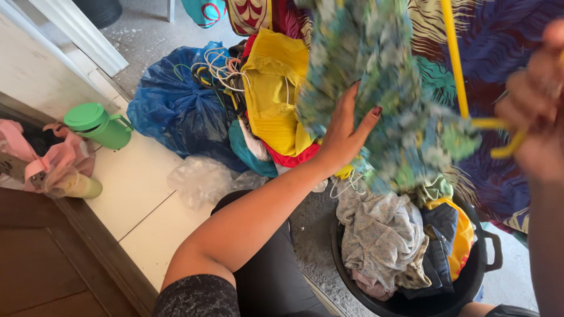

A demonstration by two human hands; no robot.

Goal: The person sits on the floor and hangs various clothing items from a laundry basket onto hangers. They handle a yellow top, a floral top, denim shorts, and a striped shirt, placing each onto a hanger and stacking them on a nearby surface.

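- Pressing against a blue-green patterned garment (376, 76), the left hand (346, 132) lies open and flat on the cloth, fingers spread, holding it up above the floor.
- The right hand (537, 100), blurred at the right edge, is curled around a yellow hanger (464, 88); the garment hangs beside the hanger's long bar, though I cannot tell whether it is threaded on.
- Below sits a black tub (476, 276) filled with crumpled clothes, grey, dark blue and yellow.
- Behind the left hand lies a heap of yellow and red cloth (273, 88), with a bundle of white hangers (217, 67) on a blue plastic bag (176, 105).
- A green lidded cup (100, 124) stands on the pale ledge (135, 188), well apart from the hands.
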